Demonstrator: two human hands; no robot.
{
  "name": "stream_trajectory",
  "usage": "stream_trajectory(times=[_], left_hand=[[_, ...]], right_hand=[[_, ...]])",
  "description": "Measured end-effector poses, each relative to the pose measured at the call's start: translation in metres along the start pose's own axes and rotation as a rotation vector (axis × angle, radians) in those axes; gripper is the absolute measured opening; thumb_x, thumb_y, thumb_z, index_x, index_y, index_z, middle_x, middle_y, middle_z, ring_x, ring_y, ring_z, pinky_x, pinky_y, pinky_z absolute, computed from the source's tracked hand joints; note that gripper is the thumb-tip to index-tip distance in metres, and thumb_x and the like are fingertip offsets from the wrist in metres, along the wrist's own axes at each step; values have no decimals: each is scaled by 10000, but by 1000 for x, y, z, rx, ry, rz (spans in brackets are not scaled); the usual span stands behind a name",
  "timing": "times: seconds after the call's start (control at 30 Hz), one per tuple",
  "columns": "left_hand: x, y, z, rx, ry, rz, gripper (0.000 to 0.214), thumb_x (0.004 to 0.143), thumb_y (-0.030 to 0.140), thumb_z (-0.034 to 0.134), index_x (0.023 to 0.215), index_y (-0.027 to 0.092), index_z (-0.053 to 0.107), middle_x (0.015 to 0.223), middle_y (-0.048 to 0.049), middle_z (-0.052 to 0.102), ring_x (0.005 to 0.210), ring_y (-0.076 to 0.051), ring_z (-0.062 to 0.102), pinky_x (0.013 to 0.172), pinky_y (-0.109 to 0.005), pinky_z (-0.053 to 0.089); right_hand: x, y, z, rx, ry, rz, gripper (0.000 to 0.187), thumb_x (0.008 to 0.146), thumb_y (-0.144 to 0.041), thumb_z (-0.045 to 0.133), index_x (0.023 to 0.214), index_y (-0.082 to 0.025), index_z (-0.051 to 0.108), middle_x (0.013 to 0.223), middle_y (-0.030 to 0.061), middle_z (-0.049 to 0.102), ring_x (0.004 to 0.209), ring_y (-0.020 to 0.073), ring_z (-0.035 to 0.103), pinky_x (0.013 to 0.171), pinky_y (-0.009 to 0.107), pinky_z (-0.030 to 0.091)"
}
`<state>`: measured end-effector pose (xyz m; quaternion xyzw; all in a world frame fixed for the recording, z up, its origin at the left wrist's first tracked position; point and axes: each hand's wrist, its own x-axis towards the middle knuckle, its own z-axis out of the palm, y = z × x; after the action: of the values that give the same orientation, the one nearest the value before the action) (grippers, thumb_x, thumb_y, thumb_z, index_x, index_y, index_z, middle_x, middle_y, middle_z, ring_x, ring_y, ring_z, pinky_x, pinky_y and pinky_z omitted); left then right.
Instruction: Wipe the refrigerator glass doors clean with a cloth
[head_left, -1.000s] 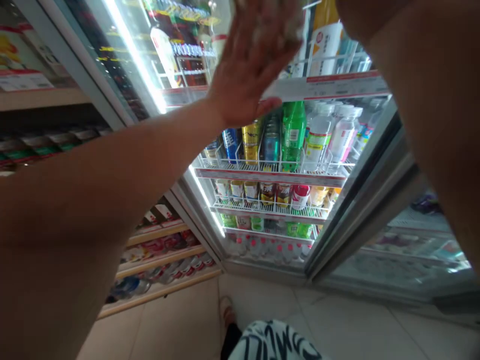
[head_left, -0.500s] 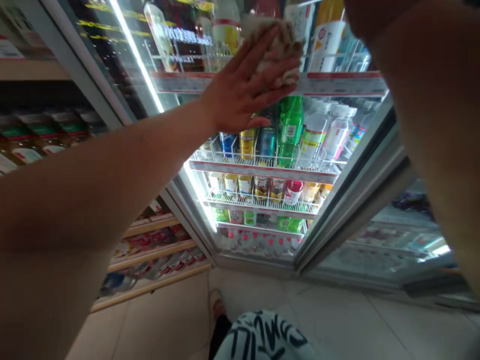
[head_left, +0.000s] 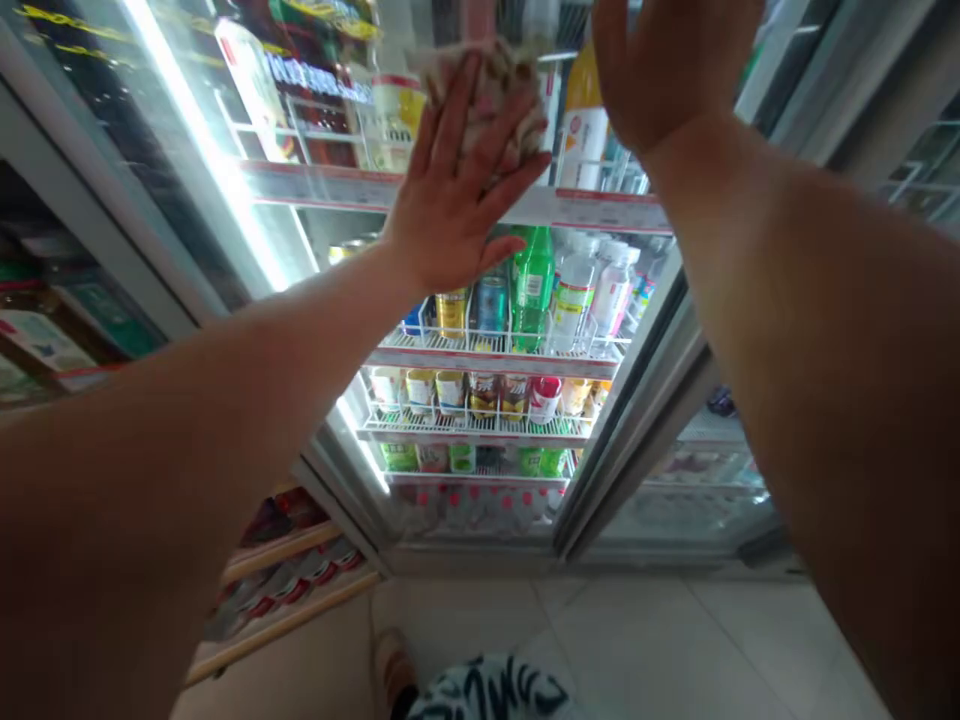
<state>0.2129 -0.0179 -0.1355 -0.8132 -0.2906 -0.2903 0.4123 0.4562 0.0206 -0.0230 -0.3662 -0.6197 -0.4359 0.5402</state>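
Observation:
My left hand [head_left: 454, 190] lies flat against the glass door [head_left: 337, 225] of a lit drinks cooler, its fingers spread over a crumpled pale cloth with brownish patches [head_left: 517, 95]. The cloth is pinned between this hand and the glass. At the upper right is my right hand [head_left: 679, 75], raised near the door, with its thumb stretched out. The frame's top edge cuts off most of its fingers, and I see nothing held in it. Behind the glass, below my left hand, stands a green bottle [head_left: 532, 290]; an orange drink bottle [head_left: 585, 125] is between the two hands.
Wire shelves [head_left: 480, 430] inside the cooler carry cups and bottles. A metal door frame [head_left: 622, 430] runs beside another glass-fronted section at right. Wooden shelves with goods [head_left: 285, 550] stand at left. Below are the tiled floor [head_left: 637, 640] and my foot [head_left: 394, 665].
My view has shifted, so the cooler sits further left and slightly lower. My right hand has come into view at the top. My left hand still presses the cloth to the glass.

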Motion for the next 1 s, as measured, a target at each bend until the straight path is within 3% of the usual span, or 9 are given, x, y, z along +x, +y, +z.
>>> stream_trajectory(times=[0.03, 0.1, 0.23, 0.4, 0.6, 0.77, 0.83, 0.9, 1.0], left_hand=[[0, -2, 2, -37, 4, -5, 759, 1002, 655, 484, 1612, 208, 422, 1734, 58, -2, 1529, -209, -290, 1294, -562, -66], [-2, -11, 3, -75, -2, -4, 726, 1007, 656, 522, 1614, 270, 425, 1736, 67, 29, 1558, -228, -253, 1292, -596, -78], [-20, -31, 3, -30, 61, 51, 654, 1025, 575, 570, 1622, 349, 428, 1750, 32, 96, 1609, -289, -97, 1298, -605, -51], [-54, -33, 10, 30, 218, -46, 591, 1085, 490, 497, 1630, 266, 445, 1762, -88, 92, 1617, -390, -7, 1274, -672, 72], [-45, -19, 16, -68, 309, -153, 667, 1123, 591, 303, 1653, 198, 399, 1760, -146, 72, 1613, -418, -19, 1271, -668, 111], [-23, -15, 11, -330, 400, -139, 825, 1111, 668, 132, 1719, 113, 88, 1728, -206, 195, 1620, -368, 1, 1298, -616, 120], [-19, -14, 7, -457, 417, -160, 823, 1109, 666, 87, 1719, 119, 6, 1730, -205, 187, 1622, -345, 34, 1311, -593, 107], [-19, -15, 3, -586, 446, -165, 820, 1103, 673, 53, 1717, 139, -41, 1725, -202, 210, 1619, -322, 120, 1324, -552, 115], [-31, -26, -4, -750, 509, -125, 760, 1126, 638, 108, 1715, 198, -84, 1699, -174, 309, 1575, -275, 308, 1306, -474, 269]], right_hand=[[-2, -5, -7, -38, -94, -47, 570, 1061, -483, 334, 1151, -108, 754, 1338, 24, 693, 1341, 274, 602, 1183, 414, 377], [-4, -12, -16, -71, -132, -110, 493, 1043, -347, 498, 1469, -106, 564, 1526, 79, 582, 1476, 275, 479, 1281, 443, 311], [-6, -15, -11, -16, 11, -174, 365, 992, -244, 493, 1300, -158, 669, 1438, 106, 649, 1397, 283, 542, 1218, 471, 438], [-6, -2, 3, 99, 19, -218, 332, 1001, -259, 440, 1261, -223, 644, 1483, 71, 607, 1440, 263, 521, 1274, 476, 385], [-18, -5, 8, 83, -4, -152, 426, 1008, -226, 359, 1366, -196, 588, 1561, 71, 539, 1540, 229, 403, 1313, 514, 324], [-56, -64, -7, 45, 37, -38, 482, 1055, -248, 316, 1499, -150, 477, 1518, 105, 575, 1509, 207, 449, 1267, 473, 422], [-77, -101, -13, 42, -47, -109, 494, 1071, -259, 324, 1533, -143, 452, 1561, 95, 543, 1521, 174, 427, 1297, 406, 389], [-95, -136, -12, 32, -223, -225, 516, 1071, -317, 407, 1553, -138, 453, 1646, 77, 449, 1592, 175, 301, 1335, 373, 324], [-111, -167, 1, -28, -359, -230, 557, 1055, -330, 485, 1577, -138, 453, 1688, 75, 384, 1623, 214, 224, 1367, 410, 255]])
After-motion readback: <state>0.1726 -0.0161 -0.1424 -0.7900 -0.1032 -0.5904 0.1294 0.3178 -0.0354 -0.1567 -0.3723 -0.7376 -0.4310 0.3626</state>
